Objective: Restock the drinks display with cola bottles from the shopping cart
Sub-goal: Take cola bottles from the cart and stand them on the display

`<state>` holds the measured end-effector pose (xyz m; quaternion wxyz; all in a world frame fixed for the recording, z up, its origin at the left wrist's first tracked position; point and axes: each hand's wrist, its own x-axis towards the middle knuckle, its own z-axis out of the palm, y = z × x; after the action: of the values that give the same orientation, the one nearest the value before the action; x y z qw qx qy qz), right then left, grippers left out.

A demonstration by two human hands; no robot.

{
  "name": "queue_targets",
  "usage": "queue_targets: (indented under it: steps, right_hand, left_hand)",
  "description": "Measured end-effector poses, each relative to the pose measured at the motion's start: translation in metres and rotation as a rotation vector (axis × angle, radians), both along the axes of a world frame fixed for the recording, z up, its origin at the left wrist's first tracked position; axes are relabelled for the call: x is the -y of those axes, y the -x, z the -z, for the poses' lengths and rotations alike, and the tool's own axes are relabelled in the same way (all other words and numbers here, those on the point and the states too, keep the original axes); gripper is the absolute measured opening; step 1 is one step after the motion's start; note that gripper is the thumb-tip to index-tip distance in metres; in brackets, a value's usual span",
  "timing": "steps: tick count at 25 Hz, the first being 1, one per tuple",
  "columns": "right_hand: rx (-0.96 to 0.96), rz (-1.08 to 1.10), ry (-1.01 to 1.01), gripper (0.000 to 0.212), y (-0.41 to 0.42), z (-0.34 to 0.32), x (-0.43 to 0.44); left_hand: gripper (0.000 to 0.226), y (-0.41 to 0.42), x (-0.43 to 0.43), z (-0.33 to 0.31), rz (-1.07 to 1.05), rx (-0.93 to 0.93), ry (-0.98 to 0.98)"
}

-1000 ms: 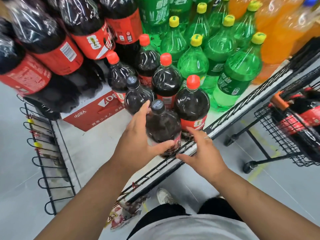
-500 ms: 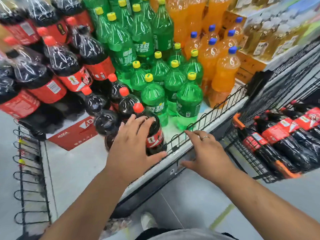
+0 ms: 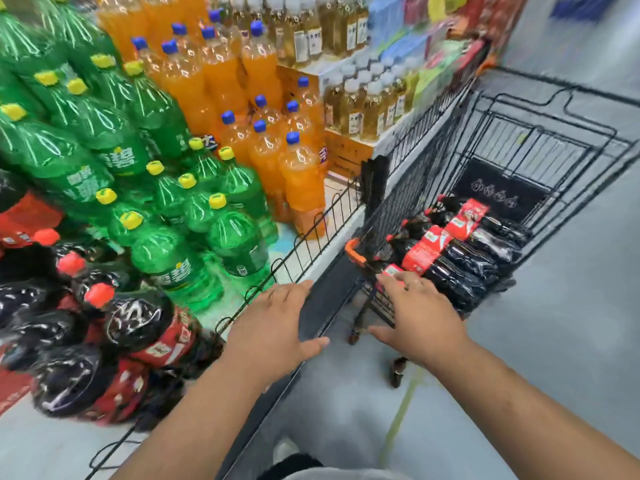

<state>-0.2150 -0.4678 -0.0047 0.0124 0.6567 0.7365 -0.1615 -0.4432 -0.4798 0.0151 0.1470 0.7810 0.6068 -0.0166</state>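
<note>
Dark cola bottles (image 3: 138,323) with red caps and red labels stand at the left front of the drinks display, behind its low wire rail (image 3: 298,251). More cola bottles (image 3: 460,258) lie on their sides in the black shopping cart (image 3: 540,109) at the right. My left hand (image 3: 273,327) hovers open over the wire rail, holding nothing. My right hand (image 3: 419,313) is open with spread fingers, its fingertips at the near end of the cart, just touching or just above the closest lying bottle. The picture is motion-blurred.
Green soda bottles (image 3: 166,209) with yellow caps fill the display's middle, orange soda bottles (image 3: 301,174) with blue caps stand beyond, pale tea bottles (image 3: 349,109) further back. Grey floor (image 3: 571,323) with a faint yellow line lies between display and cart. My shoe (image 3: 285,450) shows below.
My left hand has let go of the cola bottle on the display and moved right over the rail. My right hand has left the rail for the cart. The view has swung right.
</note>
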Motion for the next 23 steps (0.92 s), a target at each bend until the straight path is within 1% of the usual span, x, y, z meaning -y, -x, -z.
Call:
queue_targets:
  steps: [6,12,18,23]
  right_hand:
    - [0.023,0.191,0.116,0.086,-0.055,0.019,-0.018]
    - [0.051,0.335,0.194,0.087,-0.089,0.044,-0.077]
    - [0.058,0.465,0.278,0.086,-0.104,0.066,-0.127]
    - [0.062,0.512,0.333,0.08,-0.119,0.085,-0.16]
  left_hand:
    - [0.094,-0.059,-0.073,0.019,0.187,0.02,0.043]
    - [0.085,-0.112,-0.169,0.047,0.331,0.034,0.102]
    - [0.081,-0.144,-0.25,0.074,0.354,0.083,0.215]
    - [0.082,-0.174,-0.293,0.106,0.34,0.068,0.29]
